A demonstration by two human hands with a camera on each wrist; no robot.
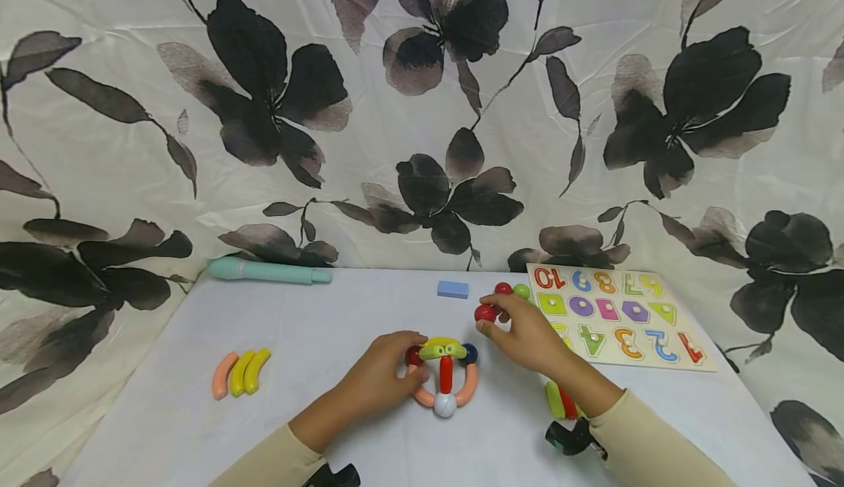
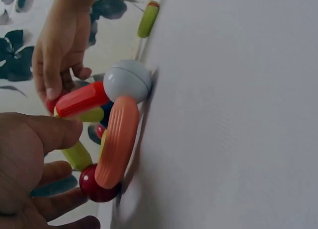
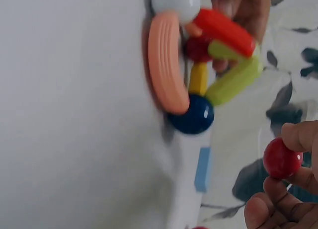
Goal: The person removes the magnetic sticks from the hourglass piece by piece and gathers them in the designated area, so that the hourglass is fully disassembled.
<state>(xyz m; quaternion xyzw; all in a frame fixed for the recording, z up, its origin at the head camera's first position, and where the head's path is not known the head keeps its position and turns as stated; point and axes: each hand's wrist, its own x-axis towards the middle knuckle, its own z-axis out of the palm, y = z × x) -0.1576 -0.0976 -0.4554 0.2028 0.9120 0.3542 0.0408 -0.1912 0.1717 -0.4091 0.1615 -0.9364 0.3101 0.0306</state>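
Note:
A built figure of balls and rods (image 1: 445, 377) stands on the table: white ball (image 1: 445, 405) in front, two curved orange rods, a red rod (image 2: 82, 99), green rods, a yellow piece, and dark red and blue balls (image 3: 192, 114) behind. My left hand (image 1: 385, 370) holds its left side, with thumb and fingers around the dark red ball (image 2: 98, 183) and the green rod's end. To the right, my right hand (image 1: 527, 333) pinches a loose red ball (image 3: 282, 158) between thumb and fingers, apart from the figure.
At left lie an orange rod (image 1: 224, 376) and two yellow rods (image 1: 247, 372). A blue block (image 1: 453, 290), red ball (image 1: 503, 288) and green ball (image 1: 522, 291) lie behind. A number board (image 1: 633, 355) is at right; green and red rods (image 1: 560, 400) lie under my right forearm.

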